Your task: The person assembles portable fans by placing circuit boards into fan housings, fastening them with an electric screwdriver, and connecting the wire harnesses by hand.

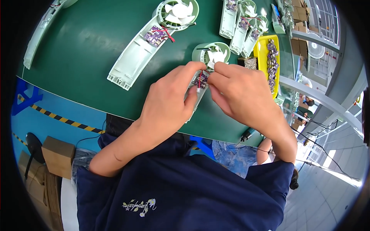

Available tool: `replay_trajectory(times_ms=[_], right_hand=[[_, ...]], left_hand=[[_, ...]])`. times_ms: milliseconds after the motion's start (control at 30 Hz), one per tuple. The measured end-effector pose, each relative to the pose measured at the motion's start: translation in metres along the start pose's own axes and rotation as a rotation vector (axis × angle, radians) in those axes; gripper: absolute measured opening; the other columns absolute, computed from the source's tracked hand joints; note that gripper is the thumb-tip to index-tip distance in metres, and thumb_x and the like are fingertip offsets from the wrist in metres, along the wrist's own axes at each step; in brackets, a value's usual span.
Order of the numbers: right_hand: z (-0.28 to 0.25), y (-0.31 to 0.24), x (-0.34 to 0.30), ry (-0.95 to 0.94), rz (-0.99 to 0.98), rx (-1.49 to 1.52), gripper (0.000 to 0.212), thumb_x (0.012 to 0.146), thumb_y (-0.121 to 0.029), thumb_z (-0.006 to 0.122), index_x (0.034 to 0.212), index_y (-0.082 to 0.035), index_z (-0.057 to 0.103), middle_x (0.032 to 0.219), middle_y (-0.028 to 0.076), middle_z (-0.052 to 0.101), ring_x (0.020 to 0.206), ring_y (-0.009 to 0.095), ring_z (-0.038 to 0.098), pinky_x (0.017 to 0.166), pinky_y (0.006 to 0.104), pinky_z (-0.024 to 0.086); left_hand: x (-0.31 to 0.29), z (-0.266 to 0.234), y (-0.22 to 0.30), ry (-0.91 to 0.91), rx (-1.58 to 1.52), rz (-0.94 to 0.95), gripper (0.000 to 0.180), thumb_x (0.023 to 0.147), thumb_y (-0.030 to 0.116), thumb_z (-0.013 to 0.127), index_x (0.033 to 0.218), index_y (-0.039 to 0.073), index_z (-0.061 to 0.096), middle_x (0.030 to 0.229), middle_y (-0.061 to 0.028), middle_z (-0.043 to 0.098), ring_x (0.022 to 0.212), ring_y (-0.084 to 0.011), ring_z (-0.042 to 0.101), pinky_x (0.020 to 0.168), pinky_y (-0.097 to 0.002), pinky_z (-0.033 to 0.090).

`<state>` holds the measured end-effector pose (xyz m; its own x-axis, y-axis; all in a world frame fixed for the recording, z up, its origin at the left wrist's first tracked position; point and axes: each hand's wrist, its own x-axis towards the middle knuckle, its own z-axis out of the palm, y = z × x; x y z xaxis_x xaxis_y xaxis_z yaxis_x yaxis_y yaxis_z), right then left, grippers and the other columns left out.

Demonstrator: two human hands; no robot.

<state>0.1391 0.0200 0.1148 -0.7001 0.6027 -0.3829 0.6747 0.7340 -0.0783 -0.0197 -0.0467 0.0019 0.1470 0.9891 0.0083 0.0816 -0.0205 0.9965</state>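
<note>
A pale green fan housing [195, 103] lies on the table in front of me, its white fan blades [217, 55] at the far, round end. Inside its handle part sits a purple circuit board [201, 80] with a red wire and a small white plug. My left hand [165, 96] is curled about the housing's left side, thumb at the edge and index finger near the base of the fan ring. Close beside it, the bent fingers of my right hand [246, 86] are pinched together over the wires by the fan; what they grip is hidden.
Another opened fan housing [129, 63] lies to the left, with several more at the back right. A yellow tray [276, 90] of circuit boards stands right, beside a box of small metal parts [250, 62]. A power screwdriver [248, 134] lies at the table's near edge.
</note>
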Motion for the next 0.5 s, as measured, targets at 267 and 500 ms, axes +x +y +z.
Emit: replay_trajectory(times_ms=[267,500], right_hand=[[0.0009,0.0047,-0.0004,-0.013,-0.015,-0.018,0.009,0.087,-0.012,0.071,0.091,-0.006,0.065,0.085,0.006,0.058,0.077,0.027,0.066,0.06,0.0413,0.051],[-0.0018,0.0012,0.0023,-0.013,-0.015,-0.004,0.01,0.087,-0.012,0.071,0.09,-0.006,0.064,0.085,0.006,0.058,0.077,0.028,0.065,0.06,0.0421,0.051]], left_hand=[[0.0002,0.0008,-0.0005,-0.002,-0.01,-0.007,0.047,0.085,-0.008,0.063,0.131,0.005,0.06,0.108,-0.0143,0.069,0.074,-0.0274,0.065,0.069,-0.0368,0.057],[0.0002,0.0005,-0.0006,-0.006,-0.01,-0.009,0.048,0.085,-0.009,0.064,0.131,0.005,0.06,0.11,-0.0146,0.069,0.076,-0.0281,0.067,0.07,-0.0371,0.057]])
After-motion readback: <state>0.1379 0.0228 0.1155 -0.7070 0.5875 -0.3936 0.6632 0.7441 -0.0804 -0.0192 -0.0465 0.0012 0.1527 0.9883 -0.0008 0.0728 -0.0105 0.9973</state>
